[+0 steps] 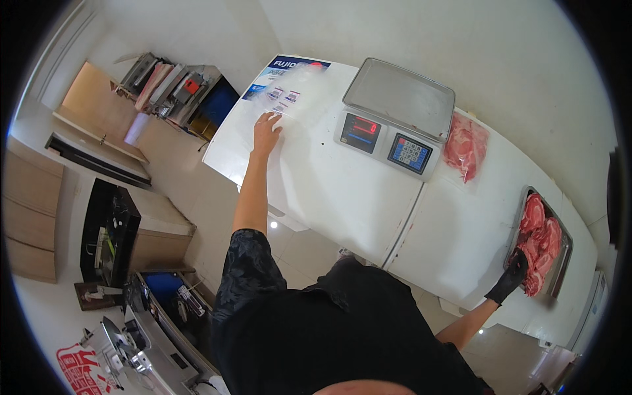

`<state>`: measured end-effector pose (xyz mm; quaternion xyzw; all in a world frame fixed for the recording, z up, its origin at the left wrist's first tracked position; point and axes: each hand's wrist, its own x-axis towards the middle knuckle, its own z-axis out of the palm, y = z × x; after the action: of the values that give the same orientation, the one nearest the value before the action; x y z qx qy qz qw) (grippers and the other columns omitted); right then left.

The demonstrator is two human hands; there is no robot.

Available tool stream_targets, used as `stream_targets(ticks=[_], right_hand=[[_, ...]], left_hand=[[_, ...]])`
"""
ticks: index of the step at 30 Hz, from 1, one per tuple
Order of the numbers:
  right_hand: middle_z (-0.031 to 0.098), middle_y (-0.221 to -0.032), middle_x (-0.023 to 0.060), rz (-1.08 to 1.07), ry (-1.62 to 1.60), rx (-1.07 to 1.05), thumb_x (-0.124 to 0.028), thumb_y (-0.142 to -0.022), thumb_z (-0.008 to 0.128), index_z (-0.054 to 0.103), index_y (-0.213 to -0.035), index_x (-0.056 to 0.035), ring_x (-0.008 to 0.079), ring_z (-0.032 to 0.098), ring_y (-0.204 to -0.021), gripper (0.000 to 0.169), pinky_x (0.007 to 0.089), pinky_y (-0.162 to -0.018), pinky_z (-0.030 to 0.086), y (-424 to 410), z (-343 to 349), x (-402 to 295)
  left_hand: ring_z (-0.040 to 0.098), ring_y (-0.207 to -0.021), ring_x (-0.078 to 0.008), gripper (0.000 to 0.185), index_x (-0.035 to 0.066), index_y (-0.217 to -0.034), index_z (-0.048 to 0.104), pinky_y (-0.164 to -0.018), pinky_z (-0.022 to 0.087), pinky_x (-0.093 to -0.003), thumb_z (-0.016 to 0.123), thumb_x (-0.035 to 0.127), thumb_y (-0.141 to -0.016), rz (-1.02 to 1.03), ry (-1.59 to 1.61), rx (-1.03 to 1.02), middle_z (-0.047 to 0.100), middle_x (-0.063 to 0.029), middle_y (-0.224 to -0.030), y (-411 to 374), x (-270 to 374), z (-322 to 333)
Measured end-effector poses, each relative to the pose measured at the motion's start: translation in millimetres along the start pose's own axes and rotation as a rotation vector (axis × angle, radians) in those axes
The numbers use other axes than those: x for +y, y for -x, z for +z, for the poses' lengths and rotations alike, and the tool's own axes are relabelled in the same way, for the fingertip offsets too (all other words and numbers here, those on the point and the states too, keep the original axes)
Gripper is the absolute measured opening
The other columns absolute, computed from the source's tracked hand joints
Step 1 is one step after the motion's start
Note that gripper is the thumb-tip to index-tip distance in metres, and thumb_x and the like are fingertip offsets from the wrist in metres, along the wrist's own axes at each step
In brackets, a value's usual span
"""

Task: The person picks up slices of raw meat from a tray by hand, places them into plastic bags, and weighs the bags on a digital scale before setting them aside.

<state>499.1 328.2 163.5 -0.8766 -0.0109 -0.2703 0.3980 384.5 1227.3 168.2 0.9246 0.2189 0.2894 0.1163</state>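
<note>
My bare left hand [267, 132] reaches to the lower edge of clear plastic bags [301, 91] that bear small printed labels. Its thumb stands apart from the fingers, and the fingertips are at or just above the plastic. At the far right, my right hand [509, 277] wears a black glove and rests at the near side of several raw meat pieces [540, 242]. They lie in a metal tray [560, 279]. Whether the gloved fingers grip the meat is hidden. Between my hands stands a digital scale [385, 140] with a bare steel pan [400, 96].
A clear bag of raw meat [465, 145] lies right of the scale. All this sits on white chest freezer lids [340, 207], with a seam between them. To the left are a cluttered side table [170, 94], a black sink counter [111, 232] and a steel meat slicer [140, 355].
</note>
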Motion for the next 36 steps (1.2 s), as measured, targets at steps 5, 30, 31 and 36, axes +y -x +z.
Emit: stream_targets(ticks=[5,30,31,36], right_hand=[[0.071,-0.122,0.008,0.115,0.02,0.072,-0.013,-0.103,0.06,0.069,-0.123,-0.004,0.0211,0.064,-0.114,0.023,0.0368,-0.098,0.049,37,-20,-38],[0.075,-0.108,0.0099,-0.158,0.018,-0.074,-0.005,-0.097,0.064,0.073,-0.113,-0.003,0.02,0.07,-0.1,0.019,0.0333,-0.09,0.053,-61,-33,-63],[0.075,-0.111,0.0087,-0.155,0.025,-0.044,-0.005,-0.097,0.064,0.073,-0.114,-0.0027,0.0166,0.07,-0.099,0.019,0.0313,-0.088,0.054,-67,-40,-57],[0.076,-0.113,0.0107,0.143,0.108,0.102,-0.019,-0.097,0.066,0.073,-0.119,-0.005,0.0223,0.072,-0.101,0.027,0.0346,-0.087,0.054,-99,-81,-1]], left_hand=[[0.065,-0.115,-0.0255,0.015,0.019,-0.102,0.08,-0.115,0.024,-0.0675,0.075,0.019,-0.087,0.014,-0.087,-0.325,0.074,-0.0003,-0.118,-26,-17,9],[0.069,-0.089,-0.0417,0.04,0.007,-0.131,0.059,-0.083,0.052,-0.0534,0.066,0.021,-0.094,-0.011,0.347,-0.772,0.072,-0.0199,-0.093,196,411,17],[0.069,-0.086,-0.04,0.042,0.006,-0.131,0.059,-0.082,0.052,-0.0524,0.068,0.025,-0.094,0.005,0.338,-0.737,0.072,-0.0187,-0.091,198,422,17],[0.064,-0.075,-0.031,0.05,0.005,-0.129,0.06,-0.076,0.05,-0.0472,0.076,0.032,-0.089,-0.255,0.384,-0.747,0.065,-0.0121,-0.079,216,470,-2]])
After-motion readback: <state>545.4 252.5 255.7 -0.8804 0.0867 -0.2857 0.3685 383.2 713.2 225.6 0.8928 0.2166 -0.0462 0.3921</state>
